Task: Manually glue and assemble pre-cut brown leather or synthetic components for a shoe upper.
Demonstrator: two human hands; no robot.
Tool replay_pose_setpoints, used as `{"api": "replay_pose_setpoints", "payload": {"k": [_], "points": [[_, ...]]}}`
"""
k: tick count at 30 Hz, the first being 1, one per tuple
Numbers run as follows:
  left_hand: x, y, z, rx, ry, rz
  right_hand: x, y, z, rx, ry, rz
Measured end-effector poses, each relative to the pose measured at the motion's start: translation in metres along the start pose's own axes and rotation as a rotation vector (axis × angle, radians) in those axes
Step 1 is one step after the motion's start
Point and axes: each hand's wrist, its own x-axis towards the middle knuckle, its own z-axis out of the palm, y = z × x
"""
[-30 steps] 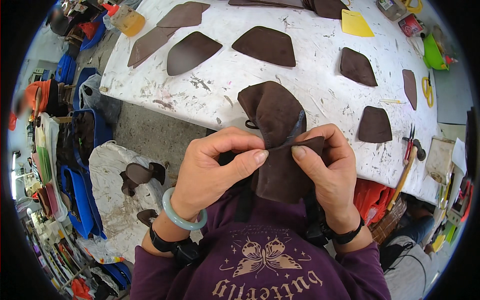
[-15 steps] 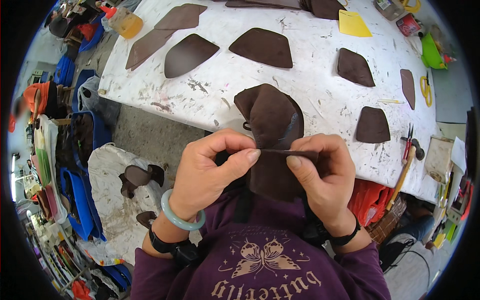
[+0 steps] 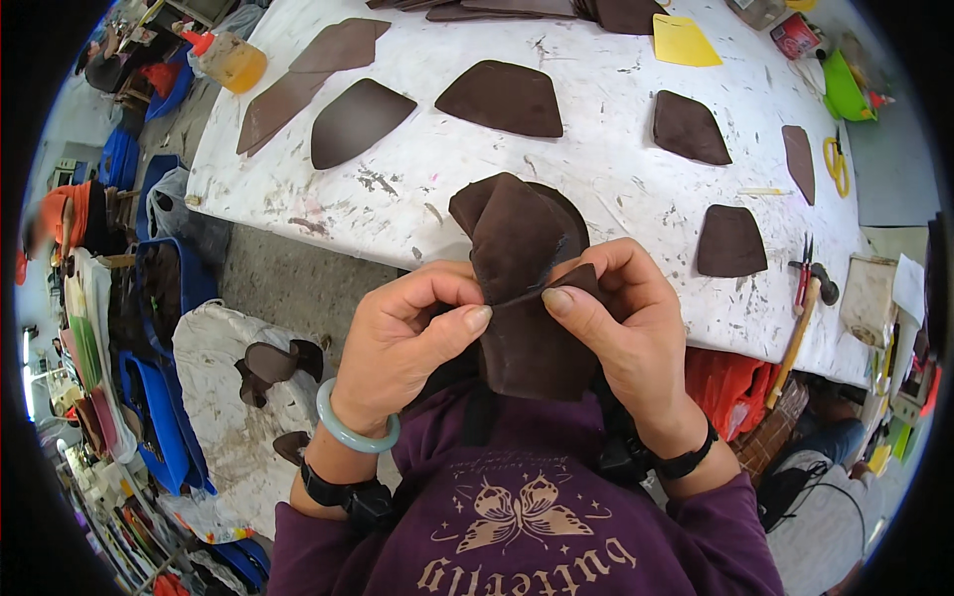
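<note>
Between my hands is a dark brown leather piece (image 3: 537, 353), made of curved panels joined along a seam, held at the table's near edge. My left hand (image 3: 412, 333) pinches the seam's left end between thumb and forefinger. Farther along the same seam, my right hand (image 3: 621, 328) pinches the edge, and a corner of the leather stands up beside its thumb. The upper panel bulges away from me over the white table (image 3: 616, 214); the lower panel hangs toward my chest. My fingertips behind the leather are hidden.
Flat brown leather panels (image 3: 502, 99) lie about the table. At its right are scissors (image 3: 836, 167), red-handled snips (image 3: 803, 278) and a hammer (image 3: 795, 343). A glue bottle (image 3: 231, 65) stands far left, a yellow card (image 3: 686, 42) far right. A cloth-covered surface (image 3: 224, 397) holds brown pieces lower left.
The leather between my hands has tilted, its right corner now turned up. My right hand has shifted slightly left and up along the seam. The whole view has moved a little.
</note>
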Motion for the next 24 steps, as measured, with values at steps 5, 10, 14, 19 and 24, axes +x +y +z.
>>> {"api": "replay_pose_setpoints", "payload": {"k": [5,10,14,19,24], "points": [[-0.001,0.0,-0.001,-0.022,-0.022,-0.023,0.002,-0.002,0.005,0.133,-0.005,-0.002],[-0.001,0.0,-0.004,-0.016,-0.056,-0.044,0.003,-0.001,0.004,0.182,-0.028,0.017],[-0.002,-0.001,-0.003,-0.032,-0.048,-0.055,0.003,-0.001,0.005,0.188,-0.032,0.039],[-0.002,0.003,-0.001,-0.122,-0.051,-0.117,0.002,0.001,0.004,0.183,-0.027,0.056],[-0.005,-0.013,0.0,-0.275,0.016,-0.174,0.001,0.0,0.006,0.139,-0.021,0.036]]}}
